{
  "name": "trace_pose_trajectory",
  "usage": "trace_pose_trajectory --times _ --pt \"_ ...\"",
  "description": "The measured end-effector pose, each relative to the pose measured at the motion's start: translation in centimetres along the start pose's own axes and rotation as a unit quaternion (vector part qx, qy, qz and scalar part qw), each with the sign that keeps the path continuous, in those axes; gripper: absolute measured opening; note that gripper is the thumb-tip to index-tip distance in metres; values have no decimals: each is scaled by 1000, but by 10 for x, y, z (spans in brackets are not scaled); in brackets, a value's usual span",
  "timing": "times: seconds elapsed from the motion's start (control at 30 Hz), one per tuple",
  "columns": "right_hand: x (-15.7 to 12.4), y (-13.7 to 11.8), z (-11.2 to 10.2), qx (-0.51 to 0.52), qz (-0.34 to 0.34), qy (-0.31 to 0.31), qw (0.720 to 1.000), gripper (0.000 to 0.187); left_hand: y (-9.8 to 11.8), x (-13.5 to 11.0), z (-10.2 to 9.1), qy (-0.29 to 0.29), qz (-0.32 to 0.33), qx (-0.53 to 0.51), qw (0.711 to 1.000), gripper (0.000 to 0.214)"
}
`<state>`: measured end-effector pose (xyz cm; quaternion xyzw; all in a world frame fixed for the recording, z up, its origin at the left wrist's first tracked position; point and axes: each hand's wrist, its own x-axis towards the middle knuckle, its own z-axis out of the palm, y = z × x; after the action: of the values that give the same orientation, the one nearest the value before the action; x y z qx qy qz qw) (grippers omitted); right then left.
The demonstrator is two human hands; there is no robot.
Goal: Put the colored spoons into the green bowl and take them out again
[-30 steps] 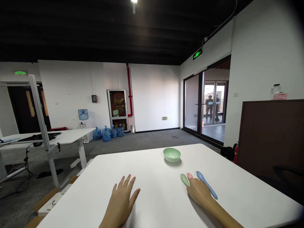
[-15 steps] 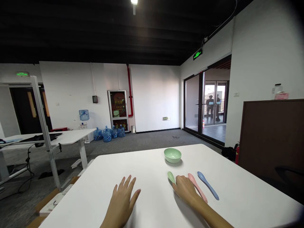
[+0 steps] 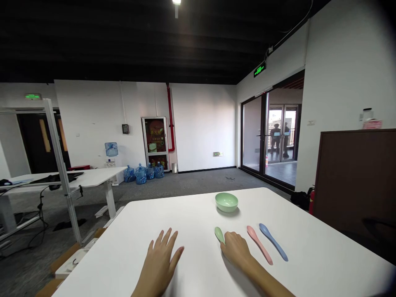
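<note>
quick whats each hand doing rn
left hand: open, fingers spread, holding nothing
right hand: fingers curled over the handle of a green plastic spoon, cannot tell if gripping it

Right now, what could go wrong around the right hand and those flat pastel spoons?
The right hand covers the handle of the pale green spoon, so a push could nudge it toward the round mint-green bowl. The long pink spoon lies close by and might get knocked into the long blue spoon. All three lie flat on the smooth white table, so they may slide rather than lift cleanly.
</note>
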<state>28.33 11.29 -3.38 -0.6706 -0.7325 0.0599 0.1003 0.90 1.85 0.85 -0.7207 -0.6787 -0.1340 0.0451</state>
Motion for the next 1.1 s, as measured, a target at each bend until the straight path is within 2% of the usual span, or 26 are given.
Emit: trace_pose_trajectory --times 0.33,0.57,0.8,1.1 --pt "0 1 6 -9 -9 5 1000 27 -1 1 0 6 0 -12 1000 58" --pt "-3 -1 2 -18 -9 7 1000 32 0 2 0 8 1 -12 1000 58" --pt "-7 6 -15 2 -11 44 999 47 0 2 -2 9 2 -9 1000 58" --pt "16 42 -53 37 -68 99 992 49 -5 8 -2 29 0 6 1000 58"
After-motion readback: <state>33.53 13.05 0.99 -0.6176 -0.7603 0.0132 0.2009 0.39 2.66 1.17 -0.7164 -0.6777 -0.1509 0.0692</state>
